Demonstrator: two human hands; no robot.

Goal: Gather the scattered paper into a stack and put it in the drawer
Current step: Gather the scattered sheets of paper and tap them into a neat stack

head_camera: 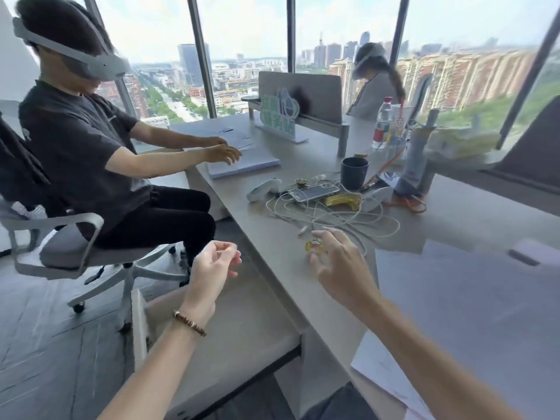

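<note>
Presently both hands hover, holding nothing: left hand loosely curled above the open drawer, right hand spread, fingers relaxed, over the desk edge by a small yellow item. Paper lies on the near right of the desk, one sheet overhanging the near edge. Farther off: cable, phone, dark cup; a seated person at far left handles another stack.
</note>
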